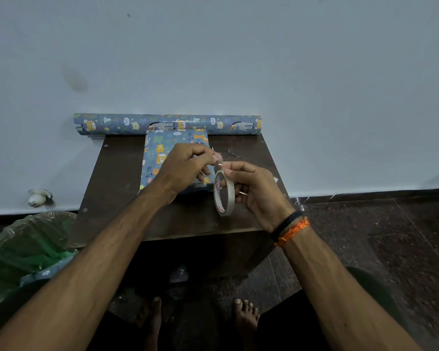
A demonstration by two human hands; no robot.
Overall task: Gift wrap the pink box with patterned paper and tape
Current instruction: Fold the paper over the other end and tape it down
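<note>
Taping step: right hand (pixel 254 191) is gripping the tape roll (pixel 223 193), left hand (pixel 185 168) is pinching its free end above the wrapped box (pixel 162 153); next likely needs tearing a strip.

Box (pixel 162 158) fully covered in blue animal-print paper, lying flat mid-bench, long side running away from the camera. Paper roll (pixel 167 124), same print, lies across the bench's far edge against the wall. Tape roll (pixel 223 192), clear, upright, held above the bench just right of the box.

left hand (pixel 185 168): fingers pinched | right hand (pixel 254 188): fingers curled, gripping | forearms converging
</note>
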